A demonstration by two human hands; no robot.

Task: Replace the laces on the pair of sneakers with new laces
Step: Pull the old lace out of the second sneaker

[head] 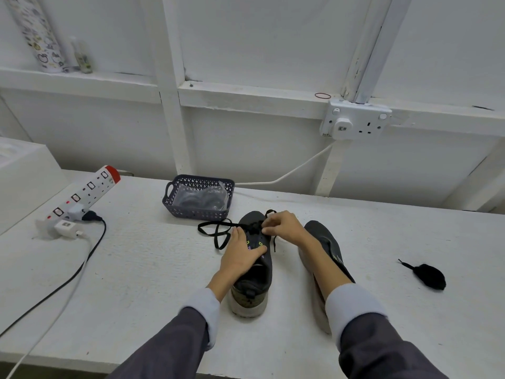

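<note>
Shoe point(254, 272) upright mid-table point(136, 269), toe pointing away. Left hand point(241, 251) lies flat across its tongue, fingers straight, pressing rather than clenched. Right hand point(284, 225) pinches the black lace point(216, 242) at the far eyelets; loose loops trail left. Second shoe point(325, 239) just beside, right, possibly tipped over; forearm hides much

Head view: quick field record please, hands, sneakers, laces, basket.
left hand: presses down on centre sneaker
right hand: pinches black lace at the eyelets
lace: partly threaded, loose loops lying left of sneaker
other sneaker: right of it, partly behind forearm
lace bundle: far right on table
basket: behind sneakers, holds plastic packets
</note>
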